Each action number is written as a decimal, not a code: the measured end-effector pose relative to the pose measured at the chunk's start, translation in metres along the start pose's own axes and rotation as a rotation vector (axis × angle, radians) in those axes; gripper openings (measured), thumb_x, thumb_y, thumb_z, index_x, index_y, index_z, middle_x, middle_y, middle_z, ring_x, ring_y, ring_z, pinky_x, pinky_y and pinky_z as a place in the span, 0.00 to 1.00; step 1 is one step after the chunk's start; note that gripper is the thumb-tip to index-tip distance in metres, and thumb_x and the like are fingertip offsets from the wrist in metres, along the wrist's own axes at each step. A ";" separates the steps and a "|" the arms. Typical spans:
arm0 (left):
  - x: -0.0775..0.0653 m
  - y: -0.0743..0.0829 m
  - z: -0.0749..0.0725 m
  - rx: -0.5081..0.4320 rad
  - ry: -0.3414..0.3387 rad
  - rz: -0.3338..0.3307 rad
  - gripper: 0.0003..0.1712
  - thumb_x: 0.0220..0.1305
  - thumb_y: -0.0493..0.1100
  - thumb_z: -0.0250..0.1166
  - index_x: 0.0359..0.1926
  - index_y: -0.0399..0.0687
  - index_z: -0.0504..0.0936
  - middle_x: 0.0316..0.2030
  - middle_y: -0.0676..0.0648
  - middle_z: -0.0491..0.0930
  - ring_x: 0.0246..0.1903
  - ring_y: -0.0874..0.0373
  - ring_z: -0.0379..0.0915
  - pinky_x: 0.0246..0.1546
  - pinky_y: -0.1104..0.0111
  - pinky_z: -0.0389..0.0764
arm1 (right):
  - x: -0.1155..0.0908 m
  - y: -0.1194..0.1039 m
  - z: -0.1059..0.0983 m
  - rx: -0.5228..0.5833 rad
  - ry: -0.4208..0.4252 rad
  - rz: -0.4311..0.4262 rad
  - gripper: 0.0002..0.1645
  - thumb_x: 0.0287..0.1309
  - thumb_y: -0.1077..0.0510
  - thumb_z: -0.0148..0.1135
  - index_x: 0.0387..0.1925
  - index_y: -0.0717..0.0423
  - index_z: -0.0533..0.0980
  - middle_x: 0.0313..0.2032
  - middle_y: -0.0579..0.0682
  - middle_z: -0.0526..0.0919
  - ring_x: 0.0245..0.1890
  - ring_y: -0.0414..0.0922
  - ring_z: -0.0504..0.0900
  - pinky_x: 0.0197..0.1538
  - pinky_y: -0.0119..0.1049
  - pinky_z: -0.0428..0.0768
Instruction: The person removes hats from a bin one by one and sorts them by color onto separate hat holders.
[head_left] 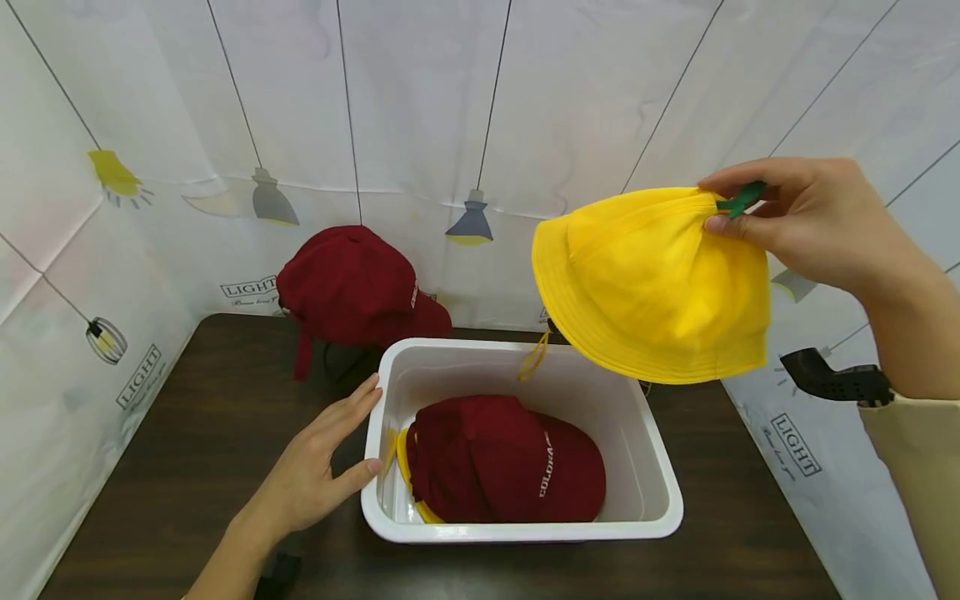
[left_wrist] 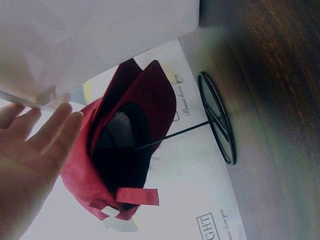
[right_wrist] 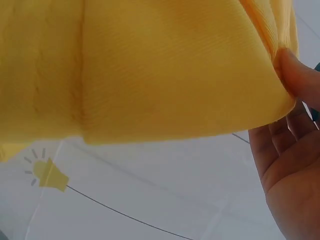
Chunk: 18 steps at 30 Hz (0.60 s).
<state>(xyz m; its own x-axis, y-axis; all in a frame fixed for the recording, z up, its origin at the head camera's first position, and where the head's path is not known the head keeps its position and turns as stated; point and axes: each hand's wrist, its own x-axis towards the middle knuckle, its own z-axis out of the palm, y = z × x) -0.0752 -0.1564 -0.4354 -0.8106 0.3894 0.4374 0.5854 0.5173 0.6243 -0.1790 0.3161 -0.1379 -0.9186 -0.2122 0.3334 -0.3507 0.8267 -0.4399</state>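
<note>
A yellow bucket hat point(head_left: 652, 283) with a green leaf tab point(head_left: 742, 198) on its crown hangs tilted above the right part of a white plastic bin point(head_left: 525, 533). My right hand point(head_left: 817, 221) pinches it by the crown beside the tab; in the right wrist view the hat's cloth fills the upper part. Fingers straight, my left hand point(head_left: 315, 467) rests against the bin's left wall. Inside the bin lies a dark red baseball cap point(head_left: 487, 467), its brim to the right and white lettering on the front. A yellow edge point(head_left: 403, 458) shows beneath its left side.
Behind the bin's left corner, a second red cap point(head_left: 345, 283) sits on a thin black wire stand point(left_wrist: 172, 134) with a round base. The dark wooden table point(head_left: 165, 500) meets a white wall covering point(head_left: 420, 108) printed with lamps.
</note>
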 end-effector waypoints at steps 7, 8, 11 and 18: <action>-0.001 -0.002 0.001 0.008 0.001 0.009 0.46 0.63 0.45 0.72 0.80 0.52 0.64 0.80 0.50 0.59 0.73 0.54 0.65 0.63 0.41 0.75 | 0.006 0.019 -0.010 -0.063 0.007 0.032 0.21 0.68 0.60 0.69 0.60 0.61 0.82 0.44 0.38 0.81 0.34 0.31 0.80 0.37 0.13 0.77; -0.001 -0.002 0.001 0.010 0.002 0.009 0.46 0.63 0.45 0.72 0.80 0.51 0.64 0.80 0.50 0.60 0.73 0.54 0.65 0.63 0.41 0.75 | 0.007 0.022 -0.011 -0.074 0.008 0.036 0.21 0.69 0.60 0.68 0.61 0.61 0.82 0.44 0.39 0.81 0.35 0.32 0.79 0.37 0.13 0.77; -0.001 -0.002 0.001 0.010 0.000 0.010 0.46 0.63 0.45 0.72 0.80 0.51 0.64 0.80 0.50 0.60 0.73 0.53 0.65 0.63 0.40 0.75 | 0.010 0.030 -0.015 -0.093 0.012 0.045 0.21 0.70 0.60 0.67 0.61 0.62 0.81 0.45 0.42 0.80 0.35 0.34 0.78 0.37 0.12 0.76; 0.004 0.000 0.001 0.010 -0.008 0.018 0.47 0.64 0.46 0.72 0.81 0.52 0.63 0.80 0.50 0.59 0.73 0.53 0.65 0.64 0.42 0.75 | 0.015 0.049 -0.024 -0.132 0.041 0.068 0.21 0.72 0.61 0.64 0.63 0.65 0.80 0.43 0.38 0.77 0.34 0.37 0.74 0.36 0.12 0.74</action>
<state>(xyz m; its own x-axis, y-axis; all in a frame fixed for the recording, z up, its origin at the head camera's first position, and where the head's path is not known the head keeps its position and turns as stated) -0.0781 -0.1538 -0.4343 -0.7997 0.4046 0.4437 0.6002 0.5177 0.6097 -0.2054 0.3660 -0.1344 -0.9302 -0.1347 0.3415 -0.2590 0.9001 -0.3503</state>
